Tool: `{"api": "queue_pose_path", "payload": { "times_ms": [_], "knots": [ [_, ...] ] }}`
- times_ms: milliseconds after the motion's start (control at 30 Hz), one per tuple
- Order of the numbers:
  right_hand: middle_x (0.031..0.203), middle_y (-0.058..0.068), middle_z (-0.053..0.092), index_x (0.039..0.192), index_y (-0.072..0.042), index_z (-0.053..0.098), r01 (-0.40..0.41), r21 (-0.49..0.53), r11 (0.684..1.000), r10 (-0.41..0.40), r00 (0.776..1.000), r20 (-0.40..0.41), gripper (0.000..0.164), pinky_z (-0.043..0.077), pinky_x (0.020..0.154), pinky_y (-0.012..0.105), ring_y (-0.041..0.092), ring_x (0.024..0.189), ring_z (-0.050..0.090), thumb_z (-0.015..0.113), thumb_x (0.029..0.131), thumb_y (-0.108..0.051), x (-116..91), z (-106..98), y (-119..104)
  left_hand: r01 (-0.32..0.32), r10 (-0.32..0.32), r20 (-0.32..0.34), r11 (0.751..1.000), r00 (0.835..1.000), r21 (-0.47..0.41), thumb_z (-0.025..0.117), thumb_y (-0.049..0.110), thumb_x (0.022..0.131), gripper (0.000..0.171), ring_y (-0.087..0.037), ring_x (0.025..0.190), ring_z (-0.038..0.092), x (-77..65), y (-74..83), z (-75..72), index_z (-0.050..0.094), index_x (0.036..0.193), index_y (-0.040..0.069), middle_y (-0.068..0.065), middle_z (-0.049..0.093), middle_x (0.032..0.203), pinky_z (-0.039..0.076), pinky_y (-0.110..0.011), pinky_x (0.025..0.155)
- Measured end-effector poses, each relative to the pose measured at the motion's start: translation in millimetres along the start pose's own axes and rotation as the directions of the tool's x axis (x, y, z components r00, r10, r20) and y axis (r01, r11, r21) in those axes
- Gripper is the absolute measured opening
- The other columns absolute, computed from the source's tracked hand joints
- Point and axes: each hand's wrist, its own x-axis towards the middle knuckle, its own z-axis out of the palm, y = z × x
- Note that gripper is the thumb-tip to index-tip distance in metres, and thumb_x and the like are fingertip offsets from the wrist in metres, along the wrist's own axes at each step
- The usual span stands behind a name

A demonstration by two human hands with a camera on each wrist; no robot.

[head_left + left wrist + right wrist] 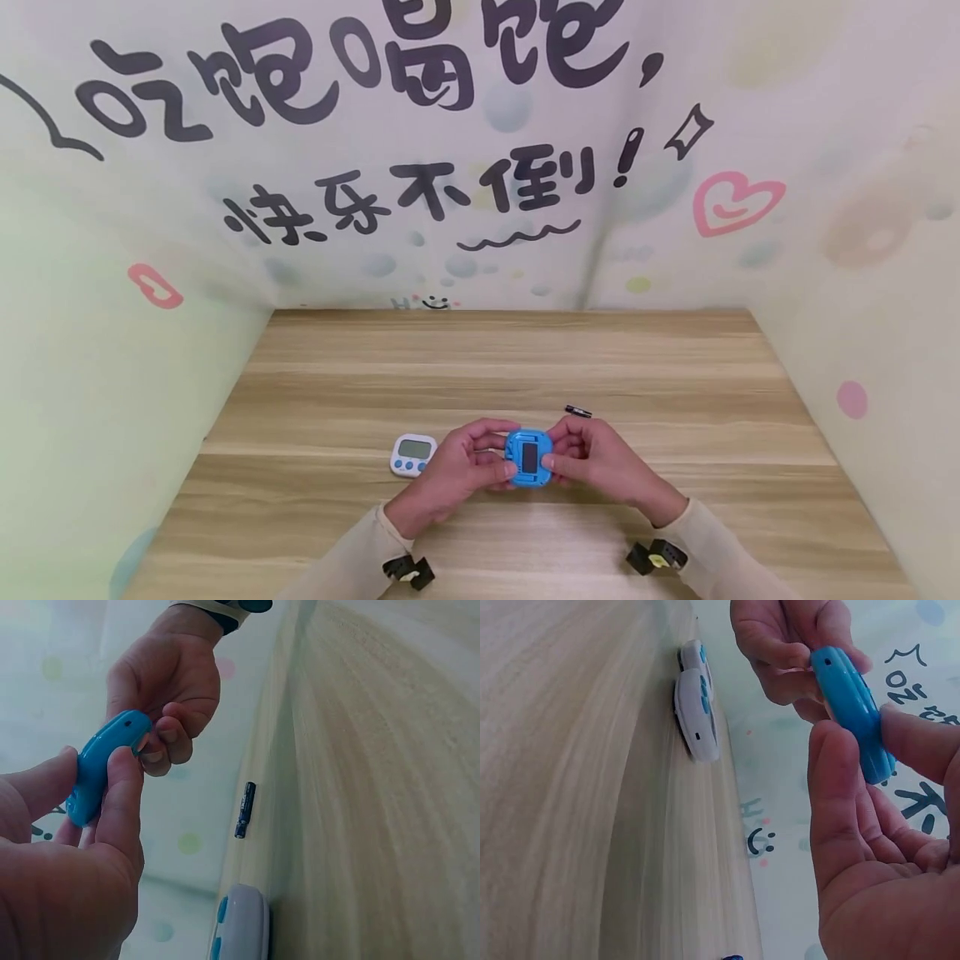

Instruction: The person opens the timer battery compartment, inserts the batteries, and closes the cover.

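Note:
A blue digital timer (529, 458) is held above the table with its back up, a dark rectangle in the middle. My left hand (461, 467) grips its left side between thumb and fingers. My right hand (600, 460) pinches the right edge, thumb on the back. The left wrist view shows the blue timer (105, 765) edge-on between both hands. Its screen side is turned away from the head view. Just beyond my right hand lies a small dark battery (578, 411). A white timer (412, 454) with blue buttons rests beside my left hand, partly covered by it.
Two white timers, a nearer one (695, 720) and a farther one (697, 654), lie close together in the right wrist view. The wood-grain table (480, 358) meets a printed wall (360, 275) at the back, with side walls left and right.

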Motion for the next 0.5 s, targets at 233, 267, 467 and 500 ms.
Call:
{"api": "queue_pose_path", "payload": {
  "times_ms": [233, 267, 467, 500],
  "knots": [
    [0.097, 0.015, 0.073, 0.124, 0.006, 0.062, 0.005, 0.08, 0.997, -0.008, 0.999, 0.037, 0.037, 0.07, 0.073, 0.044, 0.026, 0.081, 0.077, 0.071, 0.103, -0.022, 1.1, 3.8, 3.2, -0.019, 0.017, -0.04, 0.999, 0.999, -0.033, 0.076, 0.0, 0.095, 0.059, -0.016, 0.096, 0.074, -0.8, -3.0, -1.7, 0.053, 0.15, 0.002, -0.007, 0.069, 0.123, 0.069, -0.042, 0.086],
    [0.098, 0.015, 0.073, 0.125, 0.006, 0.062, 0.01, 0.094, 0.996, -0.014, 0.999, 0.047, 0.036, 0.07, 0.074, 0.046, 0.028, 0.082, 0.077, 0.07, 0.104, -0.022, 0.9, 4.5, 3.9, -0.021, 0.02, -0.048, 0.999, 0.999, -0.036, 0.076, 0.0, 0.095, 0.059, -0.016, 0.095, 0.074, -0.9, -3.0, -1.8, 0.053, 0.15, 0.002, -0.007, 0.068, 0.122, 0.069, -0.042, 0.085],
    [0.099, 0.019, 0.073, 0.122, 0.007, 0.06, 0.035, 0.11, 0.993, -0.042, 0.997, 0.064, 0.032, 0.07, 0.076, 0.047, 0.037, 0.086, 0.077, 0.068, 0.105, -0.019, -0.3, 8.4, 4.6, -0.03, 0.027, -0.082, 0.999, 0.996, -0.03, 0.078, -0.001, 0.093, 0.058, -0.016, 0.095, 0.073, -1.2, -4.8, -2.4, 0.057, 0.147, 0.002, -0.009, 0.063, 0.119, 0.069, -0.043, 0.087],
    [0.1, 0.019, 0.073, 0.121, 0.007, 0.06, 0.035, 0.105, 0.994, -0.041, 0.997, 0.059, 0.032, 0.07, 0.076, 0.046, 0.038, 0.086, 0.077, 0.068, 0.105, -0.02, -0.5, 9.0, 4.5, -0.032, 0.03, -0.084, 0.999, 0.996, -0.026, 0.079, -0.001, 0.092, 0.058, -0.016, 0.095, 0.073, -1.3, -5.3, -2.3, 0.057, 0.146, 0.003, -0.009, 0.062, 0.12, 0.069, -0.042, 0.087]
  ]
}}
